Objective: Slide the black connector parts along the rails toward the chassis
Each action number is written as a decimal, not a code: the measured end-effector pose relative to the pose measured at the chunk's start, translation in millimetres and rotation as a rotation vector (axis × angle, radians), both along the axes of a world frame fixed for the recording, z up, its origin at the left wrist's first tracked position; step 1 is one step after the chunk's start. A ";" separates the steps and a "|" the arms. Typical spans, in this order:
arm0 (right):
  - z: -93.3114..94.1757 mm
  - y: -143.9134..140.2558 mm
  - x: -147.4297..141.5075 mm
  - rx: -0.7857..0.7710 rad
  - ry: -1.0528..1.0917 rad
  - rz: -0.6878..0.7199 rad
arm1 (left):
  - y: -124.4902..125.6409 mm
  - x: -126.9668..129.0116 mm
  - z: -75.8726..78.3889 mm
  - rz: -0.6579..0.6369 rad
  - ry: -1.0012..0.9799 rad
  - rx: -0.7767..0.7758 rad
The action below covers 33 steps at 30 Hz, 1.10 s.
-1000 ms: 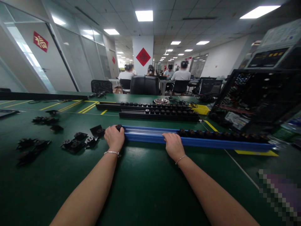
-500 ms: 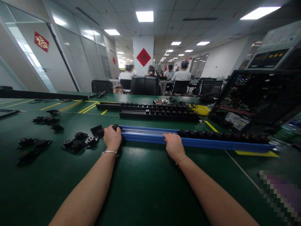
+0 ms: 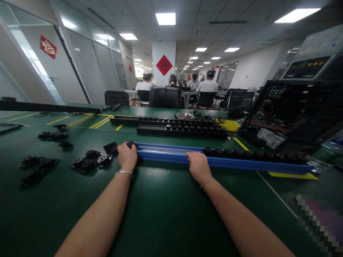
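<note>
Hands on the blue rail (image 3: 171, 153), which lies across the green worktop (image 3: 166, 210) in front of us. Our left hand (image 3: 127, 156) sits at the rail's left end, fingers curled over a small black part (image 3: 130, 144) there, seemingly pinching it at the mouth of the channel; the grip itself is hidden behind the knuckles. Our right hand (image 3: 197, 165) rests over the rail's near edge midway along, fingers folded down on it, likely to steady it. A row of black parts (image 3: 254, 155) fills the rail's right half, touching one another. Loose parts (image 3: 88, 161) lie just left of our left hand. Two black rails (image 3: 182, 126) lie farther back, a steel bowl (image 3: 184, 115) beyond them
</note>
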State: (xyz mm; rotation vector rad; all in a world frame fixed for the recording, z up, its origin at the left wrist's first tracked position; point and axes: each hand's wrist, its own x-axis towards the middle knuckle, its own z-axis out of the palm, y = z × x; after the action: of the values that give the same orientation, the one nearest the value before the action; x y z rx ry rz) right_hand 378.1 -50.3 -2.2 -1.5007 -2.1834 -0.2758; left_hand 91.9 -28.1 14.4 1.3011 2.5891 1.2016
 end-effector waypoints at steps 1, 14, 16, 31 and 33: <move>0.0 0.0 0.0 0.000 0.003 0.002 | 0.6 -0.8 -0.8 0.002 0.005 -0.002; -0.9 0.0 0.1 0.020 0.007 0.002 | 3.3 -11.4 -1.8 0.010 -0.003 0.017; -0.3 -0.4 0.0 0.017 0.001 0.001 | 3.4 -13.3 -1.6 0.016 -0.009 0.025; 0.2 -0.7 -0.6 0.007 0.012 -0.004 | -0.1 -35.8 2.5 0.125 -0.076 0.056; 0.6 -1.0 -0.9 0.009 0.000 -0.008 | -0.8 -40.0 2.2 0.169 -0.068 0.089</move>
State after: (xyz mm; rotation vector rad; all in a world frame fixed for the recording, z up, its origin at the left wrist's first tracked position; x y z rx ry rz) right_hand 377.3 -51.3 -1.6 -1.5052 -2.1740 -0.2884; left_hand 51.9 -28.9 16.6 1.0508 2.6710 1.3746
